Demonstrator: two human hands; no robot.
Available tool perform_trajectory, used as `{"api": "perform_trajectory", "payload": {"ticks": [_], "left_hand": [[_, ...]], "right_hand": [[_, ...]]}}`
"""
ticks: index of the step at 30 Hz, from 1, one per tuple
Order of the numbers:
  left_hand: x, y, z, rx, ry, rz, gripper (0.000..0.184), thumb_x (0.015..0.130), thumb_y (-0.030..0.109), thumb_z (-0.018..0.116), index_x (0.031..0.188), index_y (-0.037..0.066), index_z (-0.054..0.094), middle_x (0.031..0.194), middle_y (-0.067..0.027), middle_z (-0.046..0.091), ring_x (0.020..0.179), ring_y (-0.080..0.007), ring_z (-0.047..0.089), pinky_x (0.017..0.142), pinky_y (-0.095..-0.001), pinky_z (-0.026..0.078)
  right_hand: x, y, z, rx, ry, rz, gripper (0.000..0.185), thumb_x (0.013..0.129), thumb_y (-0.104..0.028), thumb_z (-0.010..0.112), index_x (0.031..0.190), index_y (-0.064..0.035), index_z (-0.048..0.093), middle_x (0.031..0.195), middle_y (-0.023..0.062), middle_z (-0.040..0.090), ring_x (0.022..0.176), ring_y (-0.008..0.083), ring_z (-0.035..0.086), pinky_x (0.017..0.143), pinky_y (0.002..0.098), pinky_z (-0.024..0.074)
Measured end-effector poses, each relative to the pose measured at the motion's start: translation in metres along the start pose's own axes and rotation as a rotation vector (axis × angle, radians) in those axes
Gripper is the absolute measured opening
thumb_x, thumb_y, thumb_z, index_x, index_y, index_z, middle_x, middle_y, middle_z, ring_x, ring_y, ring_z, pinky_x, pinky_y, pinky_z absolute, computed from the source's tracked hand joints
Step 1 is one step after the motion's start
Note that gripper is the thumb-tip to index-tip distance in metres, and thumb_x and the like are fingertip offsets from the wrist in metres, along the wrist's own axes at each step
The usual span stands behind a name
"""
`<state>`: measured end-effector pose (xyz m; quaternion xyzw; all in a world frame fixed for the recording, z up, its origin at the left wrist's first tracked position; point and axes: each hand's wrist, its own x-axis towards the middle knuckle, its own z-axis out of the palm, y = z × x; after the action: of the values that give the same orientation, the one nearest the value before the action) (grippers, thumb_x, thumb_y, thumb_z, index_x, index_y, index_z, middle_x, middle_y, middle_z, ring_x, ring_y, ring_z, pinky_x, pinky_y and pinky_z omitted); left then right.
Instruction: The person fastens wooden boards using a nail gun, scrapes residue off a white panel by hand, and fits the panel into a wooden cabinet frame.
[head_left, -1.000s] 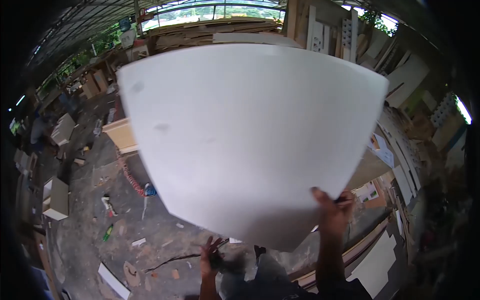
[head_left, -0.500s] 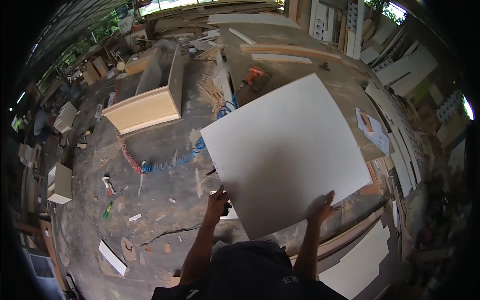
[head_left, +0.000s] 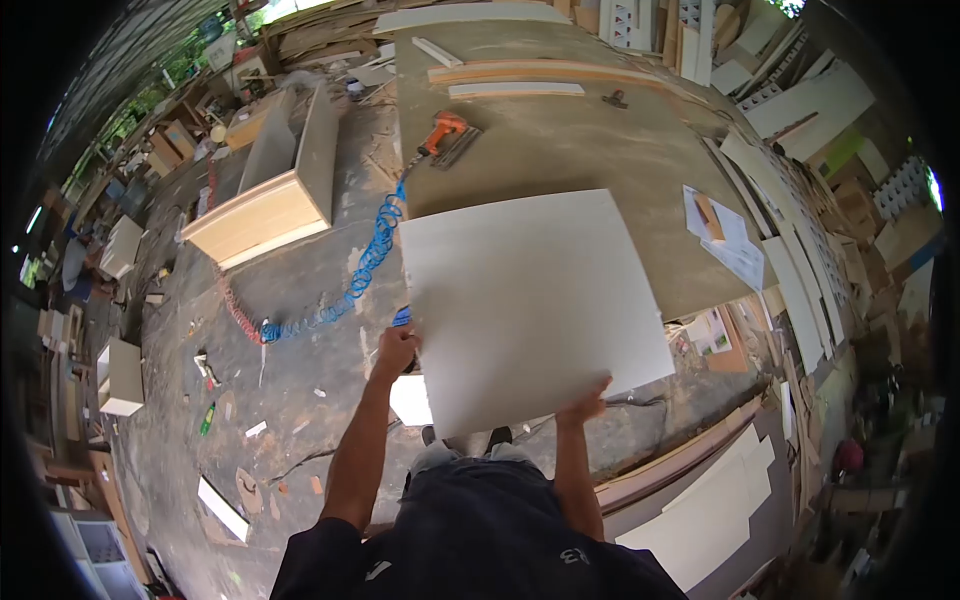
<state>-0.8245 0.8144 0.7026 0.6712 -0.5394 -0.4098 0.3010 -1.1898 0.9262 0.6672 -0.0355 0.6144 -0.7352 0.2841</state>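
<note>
A large white panel (head_left: 535,310) is held in front of me, its far part over the brown worktable (head_left: 560,140). My left hand (head_left: 398,350) is closed on the panel's left edge. At the near edge, toward the right corner, my right hand (head_left: 582,405) grips it too, the fingers partly hidden underneath. Beyond the panel lies an orange nail gun (head_left: 447,130) on the table. From it a blue coiled air hose (head_left: 372,255) drops to the floor. Whether the panel touches the tabletop I cannot tell.
A pale wooden cabinet carcass (head_left: 265,220) lies on the floor to the left. Papers with a wood piece (head_left: 735,255) rest on the table's right side. Long strips (head_left: 540,72) lie at its far end. White offcuts (head_left: 710,510) are at lower right. Another person (head_left: 78,265) is at far left.
The panel has turned and shifted left in view, with both hands still holding it. The nail gun and more of the blue hose now show. My head view has shifted as well.
</note>
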Motion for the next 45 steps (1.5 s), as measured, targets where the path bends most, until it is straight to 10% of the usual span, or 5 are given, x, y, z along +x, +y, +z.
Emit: {"api": "perform_trajectory", "payload": {"ticks": [9, 12, 19, 30, 45], "left_hand": [[-0.006, 0.004, -0.015, -0.251, -0.034, -0.104, 0.036, 0.081, 0.011, 0.069, 0.115, -0.001, 0.069, 0.085, -0.0094, 0.073, 0.061, -0.0082, 0.059, 0.057, -0.0271, 0.048], [-0.047, -0.016, -0.019, -0.306, 0.013, -0.191, 0.027, 0.085, 0.014, 0.067, 0.107, 0.001, 0.073, 0.083, -0.0061, 0.074, 0.065, -0.0073, 0.060, 0.060, -0.0263, 0.048], [-0.165, -0.006, -0.017, -0.253, -0.479, -0.361, 0.033, 0.087, 0.035, 0.072, 0.098, 0.004, 0.075, 0.079, -0.0063, 0.073, 0.067, -0.0123, 0.063, 0.064, -0.0284, 0.050], [-0.176, -0.003, -0.017, -0.173, -0.377, -0.145, 0.034, 0.084, 0.031, 0.072, 0.099, 0.000, 0.073, 0.082, -0.0134, 0.072, 0.075, -0.0193, 0.068, 0.073, -0.0324, 0.053], [-0.164, -0.015, -0.015, -0.167, -0.501, -0.013, 0.033, 0.086, 0.031, 0.071, 0.099, 0.001, 0.073, 0.084, -0.0137, 0.072, 0.077, -0.0210, 0.068, 0.074, -0.0341, 0.052]], "right_hand": [[-0.017, -0.007, -0.013, -0.321, 0.054, 0.204, 0.059, 0.095, -0.052, 0.054, 0.109, 0.0050, 0.054, 0.108, 0.0120, 0.057, 0.093, 0.0226, 0.057, 0.078, 0.0386, 0.0526], [-0.030, -0.034, -0.017, -1.068, 0.566, -0.606, 0.049, 0.089, -0.037, 0.066, 0.114, 0.0024, 0.050, 0.104, 0.0152, 0.051, 0.087, 0.0297, 0.051, 0.072, 0.0447, 0.0467], [-0.117, -0.030, 0.166, -1.106, -0.938, -0.814, 0.029, 0.094, -0.033, 0.059, 0.085, -0.0054, 0.062, 0.089, 0.0137, 0.065, 0.078, 0.0363, 0.064, 0.068, 0.0457, 0.0498], [-0.141, 0.075, 0.321, -1.280, -0.970, -1.148, 0.031, 0.085, -0.031, 0.069, 0.095, -0.0037, 0.059, 0.096, 0.0123, 0.059, 0.085, 0.0325, 0.065, 0.071, 0.0423, 0.0556], [0.081, -0.013, 0.196, -0.990, 0.342, -0.431, 0.022, 0.089, -0.020, 0.059, 0.102, -0.0025, 0.060, 0.096, 0.0166, 0.069, 0.090, 0.0321, 0.068, 0.075, 0.0462, 0.0553]]}}
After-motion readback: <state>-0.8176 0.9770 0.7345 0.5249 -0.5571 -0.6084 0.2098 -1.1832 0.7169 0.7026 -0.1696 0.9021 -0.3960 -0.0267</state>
